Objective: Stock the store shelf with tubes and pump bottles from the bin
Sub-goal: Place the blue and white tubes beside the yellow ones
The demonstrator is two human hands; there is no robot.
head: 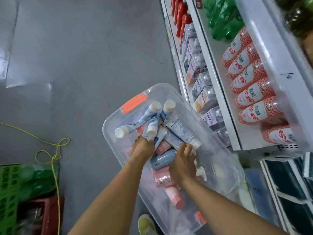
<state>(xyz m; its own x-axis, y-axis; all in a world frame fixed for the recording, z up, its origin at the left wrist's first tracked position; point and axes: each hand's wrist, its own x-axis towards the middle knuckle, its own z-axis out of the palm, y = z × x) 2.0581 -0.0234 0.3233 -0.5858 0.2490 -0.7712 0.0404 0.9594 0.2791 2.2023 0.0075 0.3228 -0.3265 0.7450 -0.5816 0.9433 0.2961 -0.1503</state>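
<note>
The white metal store shelf (220, 92) runs along the right side of the view, its tiers already carrying red-netted bottles (250, 97), boxed cartons (201, 82) and green bottles (223, 21). Just beside its lower edge, on the grey floor (76, 56), stands the clear plastic bin with an orange latch (116, 126), its long axis slanting from the near right up toward the far left.

Inside the bin, a loose heap of blue-and-white tubes with white caps (152, 119) fills the far half, caps pointing mostly toward the bin's far rim and left wall. Pink tubes (172, 195) and a grey-blue cylindrical pump bottle (161, 159) lie in the near half, between the two forearms.

The left hand (142, 149) reaches to the near edge of the tube heap, fingers curled under and apparently gripping the tail ends of the tubes. The right hand (183, 164) has its fingers curled round the cap end of a white printed tube (180, 130), which lies aslant toward the bin's right wall.

The shelf lies to the right of both hands, so the right hand is the nearer; a lifted tube would likely travel up and rightward over the bin's right wall
</note>
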